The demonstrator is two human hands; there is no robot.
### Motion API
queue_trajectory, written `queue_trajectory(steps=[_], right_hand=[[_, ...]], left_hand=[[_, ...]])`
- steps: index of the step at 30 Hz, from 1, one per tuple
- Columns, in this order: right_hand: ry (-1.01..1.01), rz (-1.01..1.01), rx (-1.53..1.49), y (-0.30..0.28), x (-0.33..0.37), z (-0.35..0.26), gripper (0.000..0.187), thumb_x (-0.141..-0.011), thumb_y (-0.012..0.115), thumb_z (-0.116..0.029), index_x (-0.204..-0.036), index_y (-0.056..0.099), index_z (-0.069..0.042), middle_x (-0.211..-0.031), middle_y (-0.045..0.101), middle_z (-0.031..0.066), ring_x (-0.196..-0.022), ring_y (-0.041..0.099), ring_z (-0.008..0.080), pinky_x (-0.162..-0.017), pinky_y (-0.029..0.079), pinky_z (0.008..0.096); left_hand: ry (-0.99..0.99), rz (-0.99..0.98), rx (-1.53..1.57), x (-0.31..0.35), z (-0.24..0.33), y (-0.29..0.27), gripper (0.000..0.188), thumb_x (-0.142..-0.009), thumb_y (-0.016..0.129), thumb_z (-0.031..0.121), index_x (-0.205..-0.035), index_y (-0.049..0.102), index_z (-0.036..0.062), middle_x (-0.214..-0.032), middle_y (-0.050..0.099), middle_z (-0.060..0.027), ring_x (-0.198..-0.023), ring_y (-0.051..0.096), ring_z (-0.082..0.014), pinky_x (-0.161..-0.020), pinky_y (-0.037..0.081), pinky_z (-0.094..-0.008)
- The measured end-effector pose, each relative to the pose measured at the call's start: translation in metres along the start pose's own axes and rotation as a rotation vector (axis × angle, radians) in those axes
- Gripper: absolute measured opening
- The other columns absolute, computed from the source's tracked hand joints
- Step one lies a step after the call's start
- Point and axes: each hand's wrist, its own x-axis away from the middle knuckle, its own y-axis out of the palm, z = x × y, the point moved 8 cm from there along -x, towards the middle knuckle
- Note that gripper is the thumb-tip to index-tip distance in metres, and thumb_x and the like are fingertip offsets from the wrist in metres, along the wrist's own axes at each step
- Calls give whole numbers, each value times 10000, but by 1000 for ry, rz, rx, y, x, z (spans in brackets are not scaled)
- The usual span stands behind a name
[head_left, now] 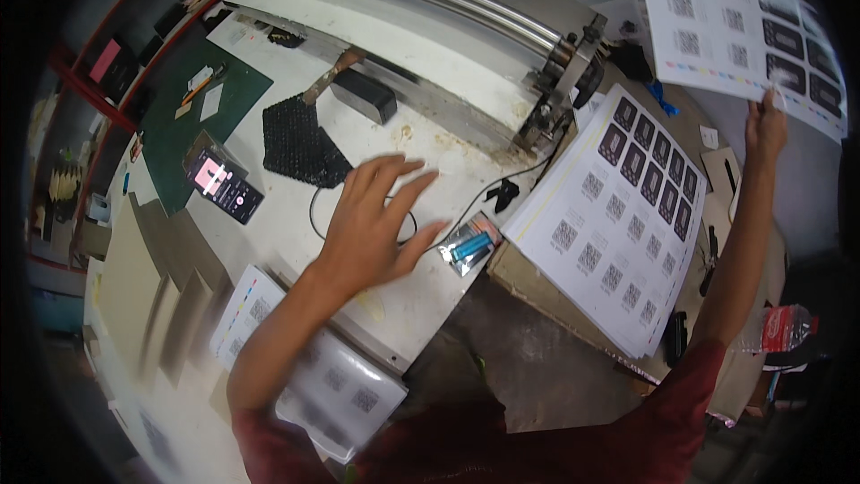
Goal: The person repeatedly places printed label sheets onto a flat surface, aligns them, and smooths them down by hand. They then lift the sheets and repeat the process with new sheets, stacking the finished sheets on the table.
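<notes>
My right hand (766, 130) is raised at the far right, pinching the lower edge of a printed sheet (717, 13) with dark rounded panels and square codes. Below it lies a stack of similar printed sheets (618, 215), face up on a board beside the white table. Over the middle of the table hovers my left hand (372, 224), fingers spread and holding nothing. Near its fingertips is a small clear packet (470, 246) with a blue item inside. Under my left forearm rests another pile of printed sheets (358, 390), partly hidden by the arm.
A long metal roller machine (403, 0) spans the back. Before it stand a black box-shaped object (365, 97) and a black textured cloth (300, 143). A lit phone (224, 186), a green cutting mat (210, 94) and brown boards (157, 291) occupy the left. A bottle (784, 329) lies right.
</notes>
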Motion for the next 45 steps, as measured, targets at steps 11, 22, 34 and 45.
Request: queue_trajectory(steps=[11, 22, 34, 45], right_hand=[[330, -238, 14, 285, 17, 209, 217, -1002, 559, -62, -1175, 499, 55, -1167, 581, 186, -964, 626, 258, -909, 576, 492], [79, -378, 625, 297, 133, 92, 484, -892, 721, -486, -888, 661, -6, -676, 601, 11, -545, 488, 57, -460, 333, 229], [-914, -871, 721, 376, 424, -7, 606, -752, 716, -68, -1330, 537, -24, -1115, 654, 209, -1039, 612, 383, -995, 424, 457], [-921, -1112, 517, 392, 476, -213, 348, -746, 604, 71, -1085, 651, 6, -986, 680, 196, -919, 684, 333, -829, 514, 386]], left_hand=[[-663, 197, 506, -137, -183, 82, 524, -884, 728, 397, -1161, 663, -43, -1041, 698, -131, -829, 650, -176, -704, 518, -314], [-904, 426, 1243, -95, -211, 63, 507, -913, 703, 269, -1275, 518, -33, -1206, 638, -133, -1097, 592, -207, -967, 440, -355], [-716, 529, 1258, 14, -118, -152, 380, -923, 653, 127, -1227, 556, -79, -1143, 679, -140, -1059, 664, -178, -957, 509, -313], [-271, 872, 627, 179, 13, -319, 600, -1028, 459, 433, -1346, 500, -75, -1447, 472, -192, -1300, 510, -275, -1130, 296, -341]])
